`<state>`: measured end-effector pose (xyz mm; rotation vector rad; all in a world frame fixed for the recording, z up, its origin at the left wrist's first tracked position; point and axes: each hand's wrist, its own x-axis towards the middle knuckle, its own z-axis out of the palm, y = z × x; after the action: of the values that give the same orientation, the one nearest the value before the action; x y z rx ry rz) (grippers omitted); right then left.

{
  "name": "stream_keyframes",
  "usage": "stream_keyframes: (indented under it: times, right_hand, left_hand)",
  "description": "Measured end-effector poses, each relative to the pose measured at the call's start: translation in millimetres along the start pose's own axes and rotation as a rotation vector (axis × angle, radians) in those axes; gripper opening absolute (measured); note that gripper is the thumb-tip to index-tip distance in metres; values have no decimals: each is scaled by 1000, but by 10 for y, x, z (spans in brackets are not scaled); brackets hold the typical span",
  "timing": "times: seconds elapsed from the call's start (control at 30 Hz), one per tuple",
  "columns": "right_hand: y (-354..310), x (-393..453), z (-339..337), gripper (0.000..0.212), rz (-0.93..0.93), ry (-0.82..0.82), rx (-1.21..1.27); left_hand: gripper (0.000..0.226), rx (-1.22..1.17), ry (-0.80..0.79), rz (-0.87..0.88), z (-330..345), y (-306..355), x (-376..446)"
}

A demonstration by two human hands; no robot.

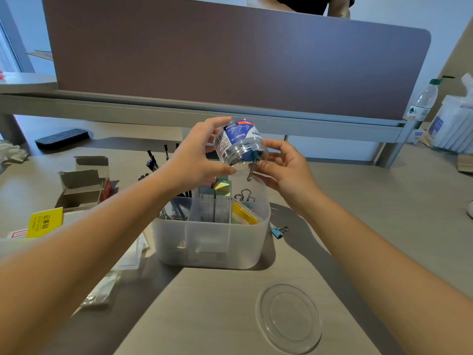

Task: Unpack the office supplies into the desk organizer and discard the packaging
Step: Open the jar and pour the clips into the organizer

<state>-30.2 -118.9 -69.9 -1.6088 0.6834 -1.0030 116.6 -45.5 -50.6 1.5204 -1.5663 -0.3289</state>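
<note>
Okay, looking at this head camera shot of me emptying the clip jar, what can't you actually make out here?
- How many clips remain in the jar: its label and the left hand cover it.
- Organizer contents low down: the frosted walls blur them.
- Small print on the yellow packet: too small.
- What the right hand fingertips touch besides the jar's rim: hidden behind the jar.
- White bag: cut off by the right edge.

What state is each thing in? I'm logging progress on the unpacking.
Jar: lidless, tipped mouth-down over organizer, held by left hand and right hand.
Lid: off, flat on desk.
Organizer: partly filled.
Cardboard box: open.
Blue binder clip: loose on desk.
</note>
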Motion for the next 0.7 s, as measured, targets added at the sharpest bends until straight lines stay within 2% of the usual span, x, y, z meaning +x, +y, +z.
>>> stream_keyframes:
  times: [0.7]
  right_hand:
    - [4,2,-65,23,-53,33,-36]
  left_hand:
    - [79,41,-2,87,-20,69,-46]
